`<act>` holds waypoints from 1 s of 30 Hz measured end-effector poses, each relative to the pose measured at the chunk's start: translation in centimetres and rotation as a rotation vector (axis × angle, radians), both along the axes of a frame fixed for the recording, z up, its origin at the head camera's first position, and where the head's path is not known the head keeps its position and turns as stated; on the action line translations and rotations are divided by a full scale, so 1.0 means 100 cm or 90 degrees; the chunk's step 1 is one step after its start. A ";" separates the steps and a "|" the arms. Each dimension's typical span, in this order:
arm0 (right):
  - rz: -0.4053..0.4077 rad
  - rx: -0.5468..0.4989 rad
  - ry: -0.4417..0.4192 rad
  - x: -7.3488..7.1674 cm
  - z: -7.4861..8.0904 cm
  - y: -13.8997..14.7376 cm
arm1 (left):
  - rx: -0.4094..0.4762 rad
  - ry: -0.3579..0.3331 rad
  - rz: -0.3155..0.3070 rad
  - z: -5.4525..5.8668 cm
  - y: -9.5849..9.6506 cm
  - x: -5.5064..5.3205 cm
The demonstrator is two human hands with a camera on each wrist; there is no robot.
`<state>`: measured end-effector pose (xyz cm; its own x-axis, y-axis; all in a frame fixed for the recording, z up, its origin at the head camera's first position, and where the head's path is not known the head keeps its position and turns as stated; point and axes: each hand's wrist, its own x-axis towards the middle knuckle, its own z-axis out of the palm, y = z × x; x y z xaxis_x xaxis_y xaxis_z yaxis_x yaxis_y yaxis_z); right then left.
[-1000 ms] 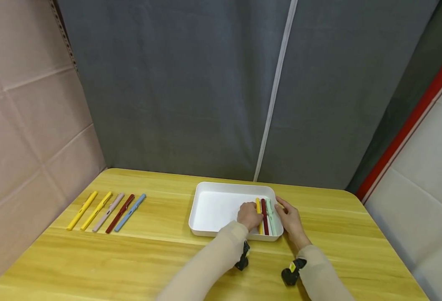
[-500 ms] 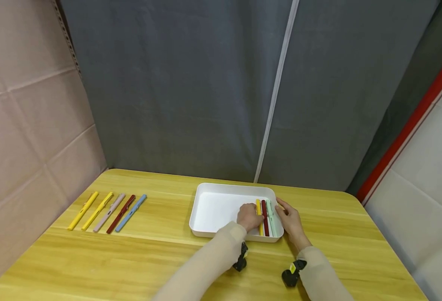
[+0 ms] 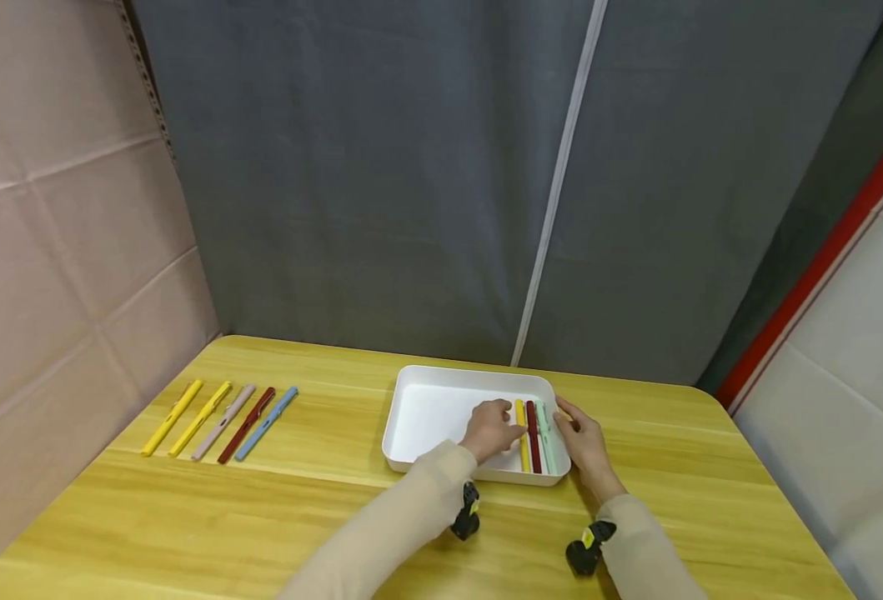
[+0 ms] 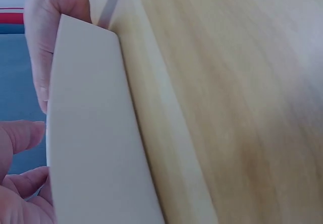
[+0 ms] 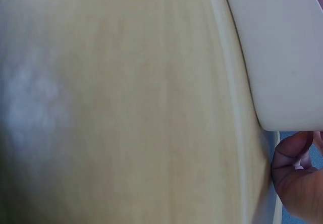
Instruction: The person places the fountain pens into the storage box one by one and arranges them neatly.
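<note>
In the head view, a white tray (image 3: 429, 383) stands on the table. Along its right end lie a yellow pen (image 3: 524, 446), a dark red pen (image 3: 534, 442) and mint green (image 3: 548, 442), which could be one pen or two side by side. My left hand (image 3: 486, 432) hovers over the tray just left of the yellow pen. In the left wrist view, its thumb (image 4: 25, 134) and fingers (image 4: 28, 182) stand apart, with nothing visible between them. My right hand (image 3: 585, 446) holds the tray's right end wall, bent fingers (image 5: 290, 156) against it.
Left on the wooden table (image 3: 156, 517) lies a slanted row: two yellow pens (image 3: 173, 418) (image 3: 201, 418), a pale mauve pen (image 3: 223, 422), a dark red pen (image 3: 247, 425) and a blue pen (image 3: 266, 423). A grey curtain (image 3: 373, 183) hangs behind the table.
My left hand has drawn slightly left and back from the yellow pen, its fingers spreading and letting go. The right hand stays at the tray's end. The view has shifted slightly.
</note>
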<state>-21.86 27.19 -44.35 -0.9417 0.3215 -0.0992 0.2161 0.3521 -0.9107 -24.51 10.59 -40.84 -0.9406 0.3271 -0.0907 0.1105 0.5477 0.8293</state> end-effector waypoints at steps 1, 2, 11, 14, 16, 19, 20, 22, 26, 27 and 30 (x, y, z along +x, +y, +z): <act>-0.001 0.000 0.000 0.000 0.000 0.000 | 0.007 -0.001 -0.002 0.001 -0.001 0.000; -0.002 -0.001 0.000 0.000 0.000 0.000 | 0.014 -0.002 -0.003 0.002 -0.002 0.000; -0.011 0.004 0.011 0.000 -0.001 0.001 | 0.068 -0.014 -0.012 0.008 -0.017 0.001; -0.011 0.005 0.013 0.000 -0.001 0.001 | 0.089 -0.012 -0.013 0.008 -0.022 0.001; -0.011 0.007 0.012 0.000 -0.001 0.001 | 0.108 -0.012 -0.013 0.009 -0.026 0.001; -0.008 0.008 0.010 0.001 0.001 0.000 | 0.142 -0.022 -0.010 0.010 -0.031 0.001; -0.006 0.008 0.012 0.001 0.001 0.000 | 0.155 -0.025 -0.009 0.011 -0.032 0.002; -0.004 0.008 0.013 0.002 0.001 0.000 | 0.179 -0.029 -0.007 0.013 -0.036 0.003; -0.005 0.013 0.018 0.002 0.000 0.000 | 0.218 -0.027 -0.003 0.017 -0.043 0.005; -0.006 0.014 0.017 0.001 0.000 0.001 | 0.222 -0.025 -0.003 0.017 -0.045 0.005; -0.007 0.016 0.016 0.001 -0.001 0.001 | 0.229 -0.018 -0.003 0.019 -0.051 0.005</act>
<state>-21.77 27.29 -44.42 -0.9403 0.3334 -0.0681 0.1976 0.3723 -0.9068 -24.01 5.52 -38.94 -0.9380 0.3466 0.0053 0.0870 0.2205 0.9715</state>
